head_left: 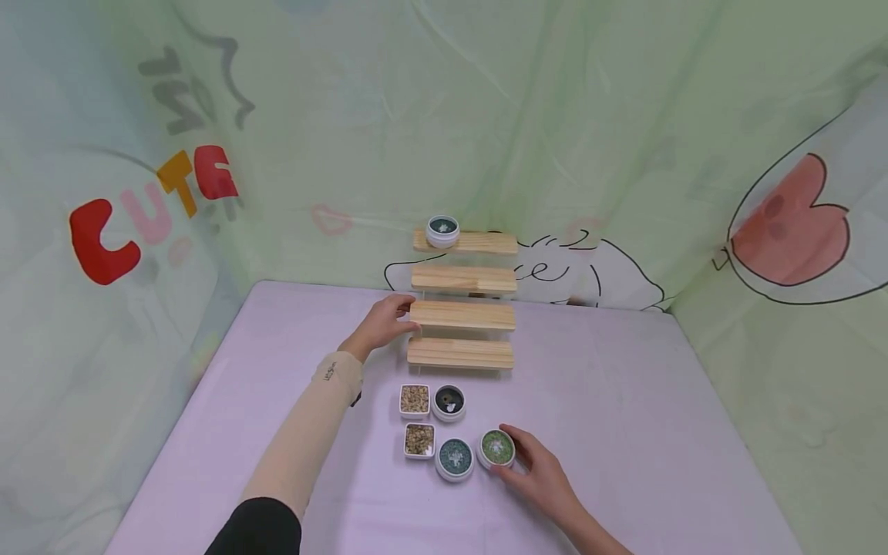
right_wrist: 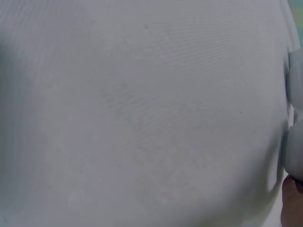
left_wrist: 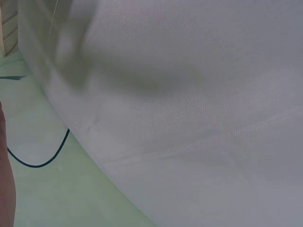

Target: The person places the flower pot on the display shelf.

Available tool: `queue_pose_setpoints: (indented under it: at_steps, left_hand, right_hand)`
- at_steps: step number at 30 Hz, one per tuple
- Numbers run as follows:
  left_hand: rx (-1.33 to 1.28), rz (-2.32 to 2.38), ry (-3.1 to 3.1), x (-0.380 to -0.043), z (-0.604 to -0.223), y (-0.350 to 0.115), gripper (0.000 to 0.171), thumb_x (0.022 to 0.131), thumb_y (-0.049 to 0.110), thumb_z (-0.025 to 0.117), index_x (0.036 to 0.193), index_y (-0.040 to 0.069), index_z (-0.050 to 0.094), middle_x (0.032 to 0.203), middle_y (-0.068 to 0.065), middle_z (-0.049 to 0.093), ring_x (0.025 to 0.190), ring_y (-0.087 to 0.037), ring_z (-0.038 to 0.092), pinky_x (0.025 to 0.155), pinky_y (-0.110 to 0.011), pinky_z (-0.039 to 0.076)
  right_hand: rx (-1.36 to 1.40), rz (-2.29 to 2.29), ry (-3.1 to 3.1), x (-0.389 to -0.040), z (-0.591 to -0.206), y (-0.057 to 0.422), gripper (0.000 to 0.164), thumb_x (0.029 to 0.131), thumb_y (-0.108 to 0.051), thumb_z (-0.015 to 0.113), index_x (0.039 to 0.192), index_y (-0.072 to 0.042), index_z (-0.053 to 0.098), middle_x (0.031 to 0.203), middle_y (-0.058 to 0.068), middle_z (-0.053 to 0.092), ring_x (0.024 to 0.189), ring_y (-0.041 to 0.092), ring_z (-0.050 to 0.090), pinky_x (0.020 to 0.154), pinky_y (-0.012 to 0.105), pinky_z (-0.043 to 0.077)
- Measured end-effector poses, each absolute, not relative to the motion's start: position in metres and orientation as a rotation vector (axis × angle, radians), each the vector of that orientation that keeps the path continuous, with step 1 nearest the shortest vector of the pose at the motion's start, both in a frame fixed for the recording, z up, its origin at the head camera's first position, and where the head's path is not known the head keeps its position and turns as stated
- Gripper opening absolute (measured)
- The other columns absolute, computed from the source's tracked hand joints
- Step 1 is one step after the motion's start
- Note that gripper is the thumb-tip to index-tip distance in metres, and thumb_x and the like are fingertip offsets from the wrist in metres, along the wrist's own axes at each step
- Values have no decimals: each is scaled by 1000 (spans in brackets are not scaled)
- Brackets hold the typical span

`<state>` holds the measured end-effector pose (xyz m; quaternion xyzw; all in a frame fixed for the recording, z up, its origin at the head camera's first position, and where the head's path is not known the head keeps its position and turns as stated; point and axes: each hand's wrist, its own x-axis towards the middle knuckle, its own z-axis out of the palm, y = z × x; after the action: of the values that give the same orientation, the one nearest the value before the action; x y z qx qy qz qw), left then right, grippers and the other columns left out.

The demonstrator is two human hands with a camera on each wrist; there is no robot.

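My left hand (head_left: 383, 321) is at the left end of a tiered wooden display stand (head_left: 462, 314), fingers and thumb gripping it around the second board from the bottom. In the left wrist view only a strip of that hand (left_wrist: 5, 184) shows. With thumb and fingers, my right hand (head_left: 541, 472) holds a round white pot with green filling (head_left: 497, 448) by its right side. A round pot with blue-green filling (head_left: 455, 457) stands just left of it. The right wrist view shows a fingertip (right_wrist: 291, 203) against a white pot (right_wrist: 294, 153).
Two square pots, one behind (head_left: 415, 399) and one in front (head_left: 419, 440), and a dark-filled round pot (head_left: 449, 400) stand before the stand. Another round pot (head_left: 442, 229) sits on the top board's left end. Printed cloth (head_left: 472, 116) hangs behind the pale tablecloth (head_left: 590, 401).
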<state>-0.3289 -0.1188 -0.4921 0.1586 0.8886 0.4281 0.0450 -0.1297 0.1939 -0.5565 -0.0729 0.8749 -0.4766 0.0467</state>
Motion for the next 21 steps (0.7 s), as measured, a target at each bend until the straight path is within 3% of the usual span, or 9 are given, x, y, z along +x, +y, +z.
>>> queue_pose_setpoints:
  at_steps: [6, 21]
  left_hand:
    - [482, 1314, 2712, -329, -492, -118, 66, 86, 16, 77, 138, -10, 46, 135, -24, 51, 120, -33, 55, 106, -36, 47]
    - [484, 1325, 2709, -329, -491, -119, 65, 86, 15, 76, 138, -10, 46, 135, -24, 52, 121, -34, 55, 107, -37, 46]
  right_hand:
    - [-208, -1580, 2605, -128, -559, 194, 66, 74, -6, 85, 132, 1, 55, 134, 15, 58, 127, 32, 52, 104, 28, 45]
    - [-183, -1578, 2639, -140, -550, 191, 65, 76, -10, 84, 133, -1, 56, 135, 15, 57, 128, 32, 52, 104, 29, 45]
